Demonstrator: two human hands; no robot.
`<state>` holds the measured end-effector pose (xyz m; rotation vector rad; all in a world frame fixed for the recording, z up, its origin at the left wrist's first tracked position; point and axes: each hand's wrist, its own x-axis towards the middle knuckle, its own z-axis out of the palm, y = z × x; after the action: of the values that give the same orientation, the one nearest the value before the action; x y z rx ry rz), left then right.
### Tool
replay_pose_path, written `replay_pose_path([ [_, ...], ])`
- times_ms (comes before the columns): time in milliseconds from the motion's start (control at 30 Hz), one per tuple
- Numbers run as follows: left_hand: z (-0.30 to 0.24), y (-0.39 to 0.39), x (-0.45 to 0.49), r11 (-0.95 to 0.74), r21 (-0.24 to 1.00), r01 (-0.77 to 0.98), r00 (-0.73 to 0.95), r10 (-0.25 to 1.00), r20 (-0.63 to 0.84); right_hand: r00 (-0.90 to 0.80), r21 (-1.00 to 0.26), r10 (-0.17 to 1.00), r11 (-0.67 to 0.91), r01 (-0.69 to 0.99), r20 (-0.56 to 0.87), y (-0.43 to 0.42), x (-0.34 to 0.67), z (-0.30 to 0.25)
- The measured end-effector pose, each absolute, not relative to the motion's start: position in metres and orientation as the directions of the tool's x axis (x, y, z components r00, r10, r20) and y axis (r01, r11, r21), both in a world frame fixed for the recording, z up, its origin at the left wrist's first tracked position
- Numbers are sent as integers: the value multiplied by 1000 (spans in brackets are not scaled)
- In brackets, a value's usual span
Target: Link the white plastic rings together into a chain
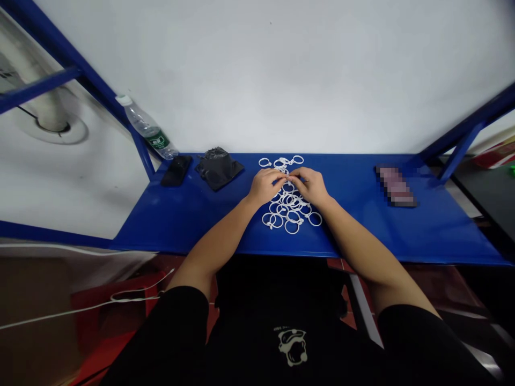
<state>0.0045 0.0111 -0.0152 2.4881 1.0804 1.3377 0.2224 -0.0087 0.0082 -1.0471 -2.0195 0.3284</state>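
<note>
White rings (290, 201), many: loosely spread on blue bench (354, 185). Left hand (265, 186), right hand (312, 185): fingers pinched narrow, tips together, on one ring (288, 193) above the others. Black plastic packet (219, 170): near left hand.

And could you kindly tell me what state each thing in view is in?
Left hand: pinching, meeting the right; anything held is too small to make out.
Right hand: pinching likewise.
White rings: in a loose pile, many overlapping.
Plastic bottle: capped.
Black phone: lying flat, screen dark.
Black bag: crumpled.
Pixelated item: masked, state unclear.
</note>
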Motion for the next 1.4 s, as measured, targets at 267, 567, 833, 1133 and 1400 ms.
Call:
replay_pose_path([
  [267, -20, 24, -3, -729, 440, 525, 400, 667, 629, -359, -501, 774, 618, 606, 521, -3, 229, 12],
  [567, -54, 54, -22, -567, 507, 649, 303, 804, 512, -487, -422, 783, 620, 662, 387, 8, 248, 12],
  [833, -35, 42, -13, -600, 506, 619, 348, 788, 509, -358, -488, 833, 542, 684, 423, 9, 239, 2],
  [1133, -15, 11, 2, -721, 502, 477, 409, 688, 599, -342, -552, 773, 626, 551, 534, 0, 231, 4],
  [1400, -13, 12, 4, -717, 531, 452, 379, 693, 614, -381, -493, 739, 662, 564, 556, -7, 224, 7],
])
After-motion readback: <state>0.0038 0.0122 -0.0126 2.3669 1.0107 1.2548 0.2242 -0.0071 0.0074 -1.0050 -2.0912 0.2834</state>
